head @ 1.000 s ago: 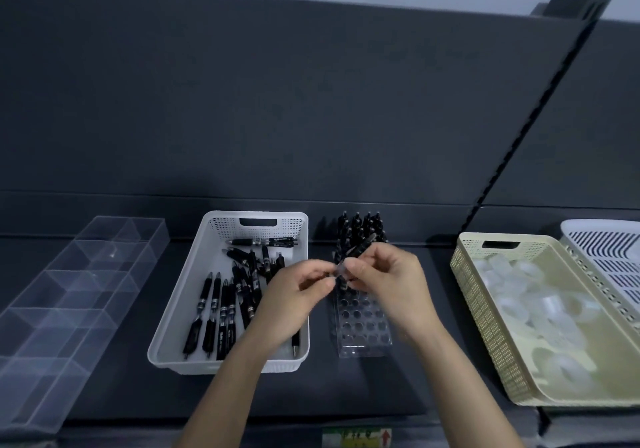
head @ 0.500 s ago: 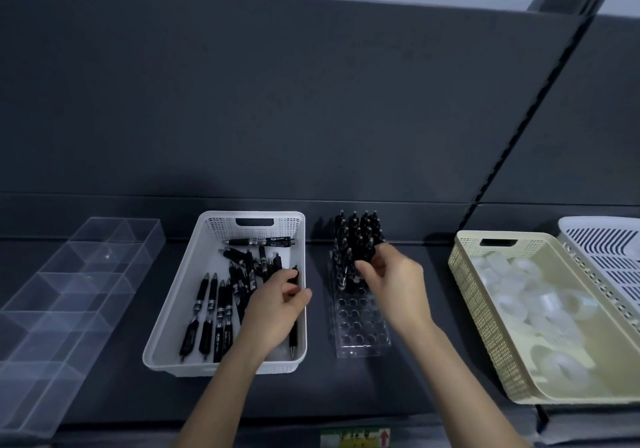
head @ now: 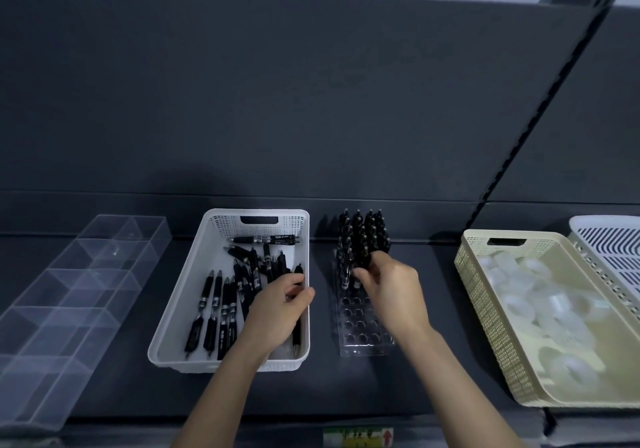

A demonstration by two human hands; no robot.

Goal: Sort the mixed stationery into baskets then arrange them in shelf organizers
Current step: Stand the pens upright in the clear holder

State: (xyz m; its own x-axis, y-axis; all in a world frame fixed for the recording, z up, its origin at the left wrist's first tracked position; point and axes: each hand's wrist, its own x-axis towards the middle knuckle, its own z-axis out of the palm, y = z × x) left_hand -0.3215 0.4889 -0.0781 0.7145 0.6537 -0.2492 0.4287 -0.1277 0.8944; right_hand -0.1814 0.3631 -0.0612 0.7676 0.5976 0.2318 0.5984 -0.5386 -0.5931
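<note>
The person is working through the arranging step, moving pens out of a basket into a rack. At nine o'clock a clear divider tray is sitting unfilled. Toward seven o'clock the white basket is holding the loose black pens, and the left hand is reaching in at its right wall, fingers and thumb curling round a loose pen. At six o'clock the clear rack is carrying standing pens in its far rows, with its near holes showing open. The right hand is pinching an upright pen at the edge of the filled rows, apparently seating it. At three o'clock a cream basket is holding tape rolls. Next, the right hand is likely needing to let go, and the left to lift its pen across to a free hole.
</note>
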